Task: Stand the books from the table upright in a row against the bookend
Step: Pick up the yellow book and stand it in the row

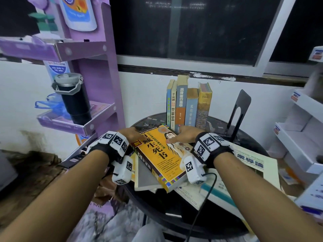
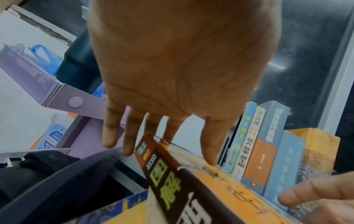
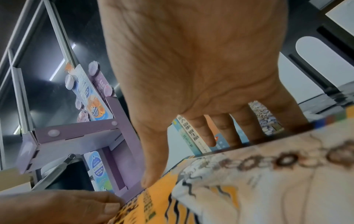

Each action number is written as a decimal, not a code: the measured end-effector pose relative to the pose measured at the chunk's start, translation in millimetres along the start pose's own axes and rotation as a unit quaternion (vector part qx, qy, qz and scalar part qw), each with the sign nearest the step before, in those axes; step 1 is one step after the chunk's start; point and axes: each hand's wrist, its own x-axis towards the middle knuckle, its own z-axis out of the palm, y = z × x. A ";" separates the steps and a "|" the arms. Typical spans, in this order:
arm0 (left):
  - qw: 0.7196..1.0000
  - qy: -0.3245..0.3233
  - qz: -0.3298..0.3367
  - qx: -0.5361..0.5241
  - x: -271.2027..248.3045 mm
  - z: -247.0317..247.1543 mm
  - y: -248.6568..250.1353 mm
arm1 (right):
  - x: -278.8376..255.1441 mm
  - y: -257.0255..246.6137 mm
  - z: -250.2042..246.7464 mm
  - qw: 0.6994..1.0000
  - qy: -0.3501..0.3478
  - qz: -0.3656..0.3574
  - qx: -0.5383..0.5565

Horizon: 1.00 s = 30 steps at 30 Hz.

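A round dark counter (image 1: pixel 248 142) stands against a white wall under a dark window (image 1: pixel 192 27). To its left is a purple shelf unit (image 1: pixel 103 88) holding a black flask (image 1: pixel 74 100).

At the back of the counter, a row of five books (image 1: pixel 187 105) stands upright, spines facing the viewer. A black metal bookend (image 1: pixel 239 109) stands to the right of the row, apart from it, with a gap between it and the last book.

Nearer the viewer, a yellow book (image 1: pixel 160 156) with large black characters on its cover lies face up on top of a loose pile of other flat books (image 1: pixel 146 180). Its long axis runs from near right to far left, the far end pointing toward the standing row. A large pale book (image 1: pixel 255 165) lies flat to the right.

Both hands are at the far end of the yellow book, and both wrists wear bands with black-and-white square markers. The left hand (image 1: pixel 130 136) is spread with straight fingers at the book's far left corner; the thumb tip touches the cover, and the other fingers reach past the corner and spine. The right hand (image 1: pixel 181 137) is also spread; its thumb tip presses on the cover, while its fingers bend over the far right edge. Whether those fingers grip under the book cannot be told.
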 end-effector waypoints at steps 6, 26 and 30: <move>0.999 -0.001 -0.024 0.030 -5.2 0.8 5.7 | 13.9 3.7 10.3 1.000 0.008 -0.003 0.008; 0.980 0.104 0.022 -0.169 -12.5 -31.3 30.1 | 11.3 6.9 -18.7 0.998 0.010 0.002 0.064; 0.964 0.160 0.052 -0.207 -21.9 -50.1 42.5 | 6.8 4.8 -31.9 0.994 0.040 -0.034 0.098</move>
